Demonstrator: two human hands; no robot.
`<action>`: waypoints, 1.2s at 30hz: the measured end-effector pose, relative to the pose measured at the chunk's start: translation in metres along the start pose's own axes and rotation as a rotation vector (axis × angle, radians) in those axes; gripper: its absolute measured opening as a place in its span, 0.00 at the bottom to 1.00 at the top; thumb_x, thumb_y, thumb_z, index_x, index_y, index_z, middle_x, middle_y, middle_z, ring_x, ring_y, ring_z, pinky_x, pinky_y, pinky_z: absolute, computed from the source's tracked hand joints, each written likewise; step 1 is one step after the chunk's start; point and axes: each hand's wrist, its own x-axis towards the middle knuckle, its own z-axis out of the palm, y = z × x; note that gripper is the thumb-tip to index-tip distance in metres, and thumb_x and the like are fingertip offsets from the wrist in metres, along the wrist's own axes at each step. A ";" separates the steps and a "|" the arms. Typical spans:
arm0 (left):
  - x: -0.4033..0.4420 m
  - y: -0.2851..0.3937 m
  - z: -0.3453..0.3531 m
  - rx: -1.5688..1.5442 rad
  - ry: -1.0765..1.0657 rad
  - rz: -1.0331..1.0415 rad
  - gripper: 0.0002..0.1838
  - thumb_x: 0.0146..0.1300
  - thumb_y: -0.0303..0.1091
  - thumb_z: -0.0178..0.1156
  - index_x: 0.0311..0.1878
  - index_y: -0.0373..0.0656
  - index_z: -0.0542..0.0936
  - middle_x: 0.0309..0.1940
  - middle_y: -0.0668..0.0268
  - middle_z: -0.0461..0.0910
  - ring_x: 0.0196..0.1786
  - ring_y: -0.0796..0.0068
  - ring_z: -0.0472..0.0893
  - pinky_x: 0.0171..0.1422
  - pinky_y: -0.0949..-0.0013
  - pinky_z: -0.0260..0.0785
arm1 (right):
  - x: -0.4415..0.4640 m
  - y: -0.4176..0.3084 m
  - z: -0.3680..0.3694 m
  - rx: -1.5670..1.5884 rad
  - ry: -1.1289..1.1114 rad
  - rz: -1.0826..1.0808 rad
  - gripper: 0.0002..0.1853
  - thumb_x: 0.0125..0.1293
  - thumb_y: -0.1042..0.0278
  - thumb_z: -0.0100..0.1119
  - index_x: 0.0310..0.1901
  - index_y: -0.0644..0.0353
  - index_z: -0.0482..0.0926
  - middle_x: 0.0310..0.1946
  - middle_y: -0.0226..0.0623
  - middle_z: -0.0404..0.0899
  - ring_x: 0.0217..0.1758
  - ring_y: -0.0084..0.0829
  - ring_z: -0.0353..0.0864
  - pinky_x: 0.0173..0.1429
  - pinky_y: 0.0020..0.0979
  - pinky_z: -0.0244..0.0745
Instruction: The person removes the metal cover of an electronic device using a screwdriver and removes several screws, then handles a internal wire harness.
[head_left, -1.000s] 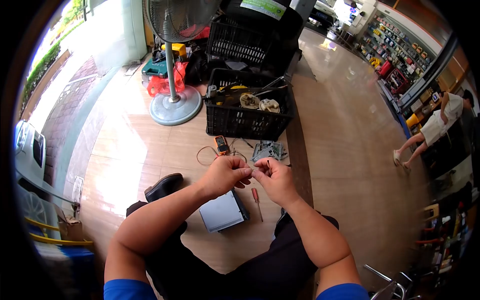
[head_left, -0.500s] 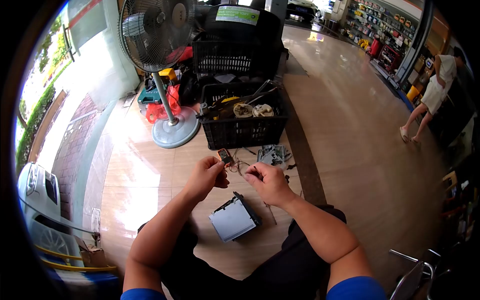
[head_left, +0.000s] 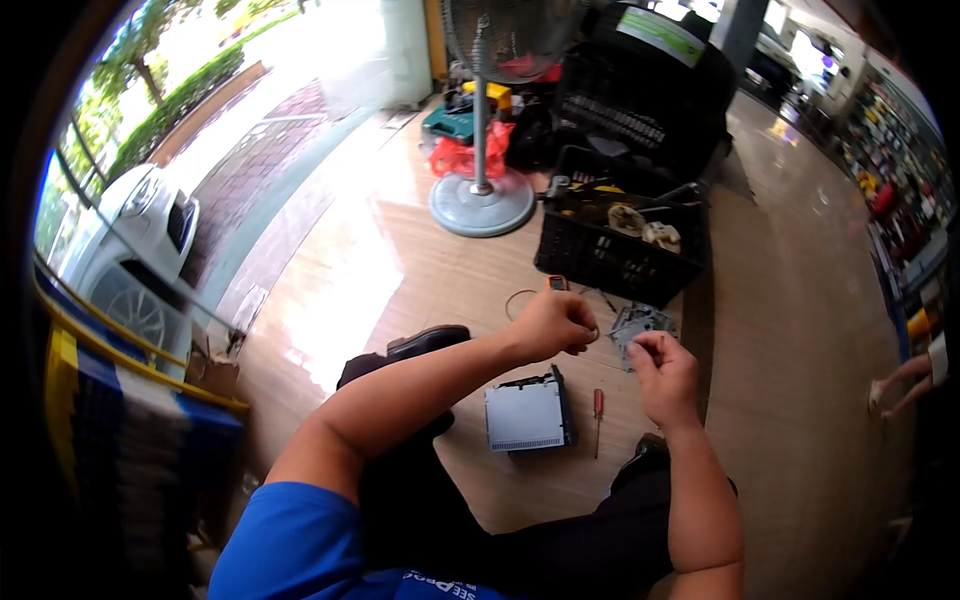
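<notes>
My left hand (head_left: 558, 325) is closed in a pinch above the floor, its fingertips pressed together; anything between them is too small to make out. To its right, my right hand (head_left: 664, 375) is also pinched, and its contents cannot be told. An orange-framed multimeter (head_left: 557, 283) lies just behind my left hand, with a thin lead (head_left: 510, 300) curving beside it. Behind my right hand sits a grey metal plate with parts on it (head_left: 640, 322), partly covered by the fingers. Nearer to me on the floor rest a silver box-shaped car stereo (head_left: 525, 415) and a red-handled screwdriver (head_left: 598, 405).
A black plastic crate (head_left: 620, 258) holding tools and parts stands beyond the hands. Left of it is a standing fan's round base (head_left: 482, 205), near a red bag (head_left: 460, 158) and a green case (head_left: 450, 124). At the far right a person's legs (head_left: 905, 380) show.
The view has turned left, shifting the scene rightward. Both hands have moved right relative to the car stereo, and the screwdriver now shows fully.
</notes>
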 end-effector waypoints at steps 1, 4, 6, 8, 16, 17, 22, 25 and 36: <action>-0.005 0.005 0.001 0.065 -0.002 0.010 0.12 0.60 0.22 0.62 0.48 0.31 0.81 0.31 0.60 0.84 0.30 0.75 0.83 0.36 0.72 0.80 | 0.000 0.006 0.000 0.024 0.008 -0.026 0.04 0.65 0.74 0.61 0.37 0.64 0.79 0.26 0.26 0.78 0.28 0.14 0.73 0.34 0.20 0.70; -0.008 -0.002 0.004 0.248 -0.025 0.094 0.09 0.58 0.26 0.64 0.42 0.35 0.85 0.27 0.61 0.84 0.27 0.77 0.83 0.32 0.71 0.77 | 0.000 0.014 -0.001 0.080 -0.010 0.032 0.03 0.67 0.73 0.59 0.39 0.64 0.78 0.28 0.22 0.75 0.29 0.13 0.70 0.35 0.18 0.67; -0.016 0.003 0.005 0.333 -0.054 0.187 0.08 0.58 0.26 0.65 0.41 0.36 0.85 0.28 0.59 0.85 0.26 0.74 0.83 0.33 0.70 0.77 | 0.000 0.016 -0.001 0.076 -0.007 -0.003 0.03 0.68 0.73 0.59 0.39 0.63 0.77 0.28 0.22 0.74 0.29 0.12 0.68 0.35 0.18 0.65; -0.022 0.008 0.006 0.347 -0.065 0.170 0.07 0.57 0.26 0.65 0.39 0.36 0.85 0.28 0.58 0.85 0.27 0.72 0.84 0.34 0.70 0.77 | 0.000 0.027 -0.007 0.086 -0.039 0.051 0.04 0.69 0.73 0.58 0.39 0.64 0.77 0.30 0.22 0.74 0.31 0.12 0.68 0.37 0.17 0.65; -0.036 0.015 -0.002 0.479 -0.044 0.233 0.10 0.55 0.31 0.69 0.31 0.35 0.80 0.25 0.56 0.82 0.29 0.63 0.84 0.34 0.63 0.75 | -0.001 0.044 -0.007 0.024 0.016 -0.021 0.04 0.71 0.70 0.56 0.40 0.60 0.76 0.22 0.17 0.67 0.20 0.08 0.58 0.23 0.15 0.51; -0.037 0.016 -0.003 0.515 -0.025 0.264 0.12 0.54 0.33 0.70 0.30 0.35 0.79 0.25 0.55 0.81 0.29 0.59 0.84 0.35 0.61 0.75 | -0.001 0.045 -0.007 0.013 0.015 -0.030 0.04 0.71 0.70 0.56 0.40 0.60 0.76 0.22 0.17 0.67 0.20 0.08 0.58 0.23 0.16 0.52; -0.050 0.013 -0.010 0.801 -0.167 0.559 0.14 0.57 0.38 0.66 0.29 0.37 0.77 0.27 0.52 0.80 0.33 0.47 0.80 0.39 0.54 0.72 | -0.002 0.031 -0.010 0.009 -0.020 0.065 0.05 0.69 0.71 0.58 0.39 0.63 0.77 0.29 0.21 0.73 0.31 0.12 0.66 0.36 0.18 0.64; -0.082 0.017 -0.021 1.139 -0.306 0.642 0.11 0.62 0.38 0.58 0.32 0.39 0.75 0.30 0.55 0.80 0.33 0.52 0.81 0.36 0.57 0.73 | -0.003 0.036 -0.019 0.000 0.000 0.050 0.05 0.69 0.71 0.58 0.39 0.63 0.77 0.28 0.21 0.72 0.30 0.12 0.66 0.35 0.18 0.64; -0.158 0.093 -0.358 1.847 1.279 -0.041 0.42 0.63 0.30 0.55 0.78 0.53 0.47 0.76 0.41 0.38 0.75 0.30 0.45 0.69 0.30 0.52 | -0.015 0.022 -0.037 -0.023 0.060 0.001 0.06 0.68 0.71 0.60 0.41 0.65 0.78 0.34 0.25 0.78 0.38 0.15 0.73 0.46 0.19 0.69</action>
